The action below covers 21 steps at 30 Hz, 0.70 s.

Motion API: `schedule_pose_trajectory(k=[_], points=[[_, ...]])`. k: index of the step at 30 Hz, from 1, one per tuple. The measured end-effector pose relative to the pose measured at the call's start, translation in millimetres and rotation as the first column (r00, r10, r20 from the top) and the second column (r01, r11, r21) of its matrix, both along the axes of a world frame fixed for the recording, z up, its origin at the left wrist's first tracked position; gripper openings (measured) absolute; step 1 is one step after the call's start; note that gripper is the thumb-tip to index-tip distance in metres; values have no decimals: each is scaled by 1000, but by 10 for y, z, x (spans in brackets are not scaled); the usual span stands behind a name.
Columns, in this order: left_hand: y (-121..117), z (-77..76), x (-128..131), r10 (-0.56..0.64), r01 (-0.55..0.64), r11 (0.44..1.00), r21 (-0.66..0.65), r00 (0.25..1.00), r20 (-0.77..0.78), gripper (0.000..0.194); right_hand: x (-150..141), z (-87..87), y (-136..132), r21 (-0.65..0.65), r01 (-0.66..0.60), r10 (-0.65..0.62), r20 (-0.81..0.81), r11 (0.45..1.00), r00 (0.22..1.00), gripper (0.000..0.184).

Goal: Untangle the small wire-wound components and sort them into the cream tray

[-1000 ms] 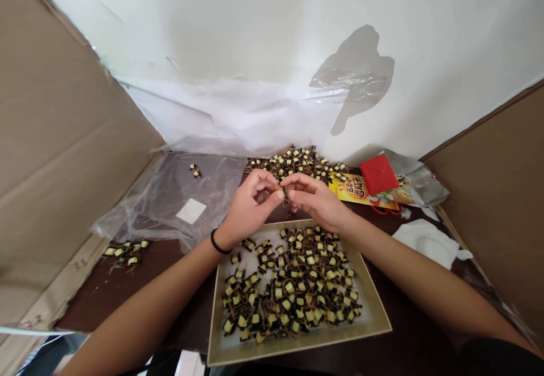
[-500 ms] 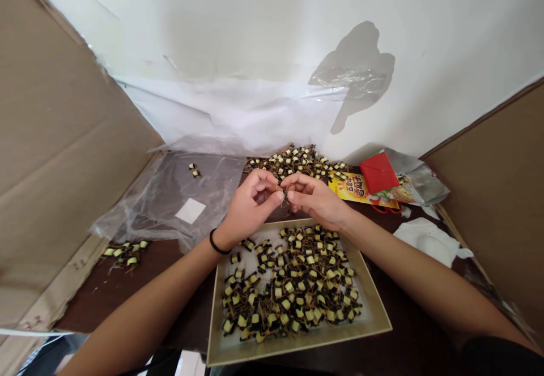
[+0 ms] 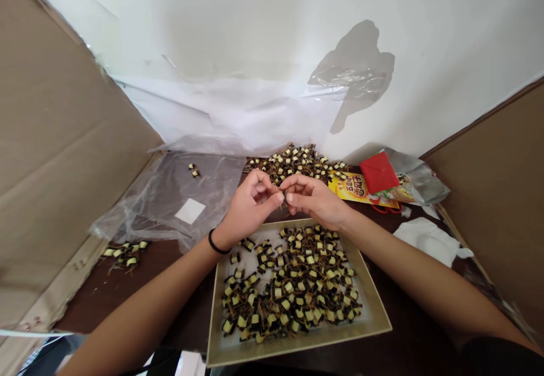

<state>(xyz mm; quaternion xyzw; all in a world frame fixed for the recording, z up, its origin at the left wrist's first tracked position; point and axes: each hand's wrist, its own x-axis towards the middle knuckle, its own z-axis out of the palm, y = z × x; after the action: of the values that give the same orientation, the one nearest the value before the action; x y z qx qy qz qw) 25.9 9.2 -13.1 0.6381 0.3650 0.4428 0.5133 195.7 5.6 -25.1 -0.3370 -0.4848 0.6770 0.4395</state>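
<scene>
Above the far edge of a shallow tray (image 3: pixel 369 285), my left hand (image 3: pixel 253 203) and my right hand (image 3: pixel 317 200) meet fingertip to fingertip. Between them they pinch one small wire-leaded coil (image 3: pixel 285 197), dark with thin copper-coloured wires; the fingers cover much of it. Both hands are closed, thumbs against forefingers. Beneath them the tray holds many similar coils (image 3: pixel 293 285), black with pale yellow wrapping. Behind my hands lies a heap of more such coils (image 3: pixel 297 161).
Clear plastic sheeting (image 3: pixel 148 195) at left carries two coils and a white paper square (image 3: pixel 190 210). A small coil cluster (image 3: pixel 125 253) lies nearer. On the right are a yellow packet (image 3: pixel 355 188), a red packet (image 3: pixel 379 172), red-handled scissors (image 3: pixel 387 210) and white tissue (image 3: pixel 427 242). Cardboard walls flank the table.
The fingertips have shifted slightly around the coil, and its wires sit differently between them. The tray and the heaps look the same.
</scene>
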Motion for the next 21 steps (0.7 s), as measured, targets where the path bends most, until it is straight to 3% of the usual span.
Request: schedule_pose_trajectory(k=[8,11,13,14,16,18,21], points=[[-1,4,6,-6,6,1000,26,1000,-9,31,0,-9,6,66,-14,12,38,998,999,36],[-13,-10,21,110,-105,989,105,993,-40,27,-12,-22,-8,246,142,-190,184,959,964,30],[-19,-35,26,208,-192,964,183,976,-70,25,-25,-21,-45,484,252,-428,297,838,854,17],[-20,-49,26,250,-227,949,220,965,-84,24,-34,-19,-71,607,244,-522,336,756,784,13],[-18,-77,22,317,-278,919,278,943,-105,22,-54,-14,-128,790,114,-628,381,603,679,16],[-11,-97,15,360,-310,899,311,926,-117,21,-78,-11,-177,874,-18,-685,394,486,613,15],[-2,-111,10,377,-319,887,335,918,-123,22,-110,-14,-216,921,-69,-758,355,382,547,12]])
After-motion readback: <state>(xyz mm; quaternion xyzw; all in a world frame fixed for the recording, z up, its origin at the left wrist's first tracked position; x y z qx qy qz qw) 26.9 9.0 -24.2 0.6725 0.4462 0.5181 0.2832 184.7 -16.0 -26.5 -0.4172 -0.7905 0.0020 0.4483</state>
